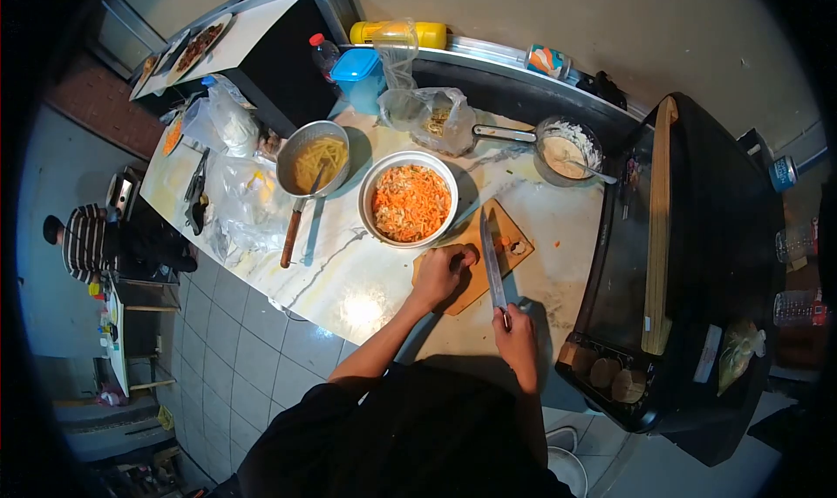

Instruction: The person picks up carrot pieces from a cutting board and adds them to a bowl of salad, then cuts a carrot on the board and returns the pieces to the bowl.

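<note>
My right hand (516, 337) is closed round the handle of a large kitchen knife (492, 258), whose blade points away from me over a wooden cutting board (486, 277). My left hand (443, 276) rests on the board's left part with its fingers curled; what they hold, if anything, is hidden. Right of the blade lie small orange pieces (503, 242) that look like carrot, beside a pale round bit (518, 248). Just beyond my left hand stands a metal bowl (364, 215) full of shredded orange and whitish vegetables (411, 203).
A pot (283, 162) of pale strips in liquid stands left of the bowl. A pan (558, 182) with batter and a spoon is at the back right. Plastic bags (244, 206) and a blue-lidded container (356, 65) lie around. A large black appliance (706, 280) borders the right side. Another person (91, 241) is far left.
</note>
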{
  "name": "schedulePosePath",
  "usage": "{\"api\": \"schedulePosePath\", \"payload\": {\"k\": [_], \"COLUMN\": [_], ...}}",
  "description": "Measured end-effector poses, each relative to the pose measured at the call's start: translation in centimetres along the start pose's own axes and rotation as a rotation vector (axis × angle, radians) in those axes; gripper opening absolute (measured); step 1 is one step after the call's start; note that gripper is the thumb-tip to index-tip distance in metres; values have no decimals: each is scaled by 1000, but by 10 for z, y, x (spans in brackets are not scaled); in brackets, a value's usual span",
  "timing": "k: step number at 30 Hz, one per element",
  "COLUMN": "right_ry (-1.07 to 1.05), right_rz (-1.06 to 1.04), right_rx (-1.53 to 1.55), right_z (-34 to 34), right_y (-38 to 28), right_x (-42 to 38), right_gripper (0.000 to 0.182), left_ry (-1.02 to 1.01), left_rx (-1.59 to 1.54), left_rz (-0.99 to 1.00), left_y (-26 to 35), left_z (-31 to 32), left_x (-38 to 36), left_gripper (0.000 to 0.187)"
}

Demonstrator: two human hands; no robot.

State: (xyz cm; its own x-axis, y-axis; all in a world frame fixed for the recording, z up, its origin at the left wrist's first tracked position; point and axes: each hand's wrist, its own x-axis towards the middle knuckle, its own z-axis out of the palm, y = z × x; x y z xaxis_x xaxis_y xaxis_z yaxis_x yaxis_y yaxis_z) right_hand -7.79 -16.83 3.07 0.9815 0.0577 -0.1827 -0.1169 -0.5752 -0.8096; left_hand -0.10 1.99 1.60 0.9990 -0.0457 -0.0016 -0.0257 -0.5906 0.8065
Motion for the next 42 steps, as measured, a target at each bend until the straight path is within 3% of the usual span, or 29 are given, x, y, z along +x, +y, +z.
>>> {"api": "schedulePosePath", "payload": {"k": [4,6,13,18,23,29,36,42], "right_ry": [-32,-40,-28,-111,-185,-198,-170,-128], "right_rz": [-17,-9,-47,-47,86,124,117,83], "right_rx": [-36,-43,-192,-153,-185,-220,-220,-209], "right_z": [12,18,27,30,23,32,31,40], "right_y": [9,15,14,10,-13,-3,-14,-4], "right_x": [1,4,6,16,18,21,19,18], "right_gripper": [24,23,21,22,30,24,17,19], "left_ry": [54,187,183,150,141,147,221,196], "left_rx": [3,35,121,-12,-37,-55,-33,-76], "left_rz": [77,111,10,-151,-148,-130,-38,-80], "left_y": [-5,-8,-1,5,8,1,-12,-12], "left_z": [4,8,5,5,5,8,14,14], "left_x": [3,5,1,-4,-7,-6,-6,-6], "left_gripper": [12,7,14,16,16,15,13,13]}}
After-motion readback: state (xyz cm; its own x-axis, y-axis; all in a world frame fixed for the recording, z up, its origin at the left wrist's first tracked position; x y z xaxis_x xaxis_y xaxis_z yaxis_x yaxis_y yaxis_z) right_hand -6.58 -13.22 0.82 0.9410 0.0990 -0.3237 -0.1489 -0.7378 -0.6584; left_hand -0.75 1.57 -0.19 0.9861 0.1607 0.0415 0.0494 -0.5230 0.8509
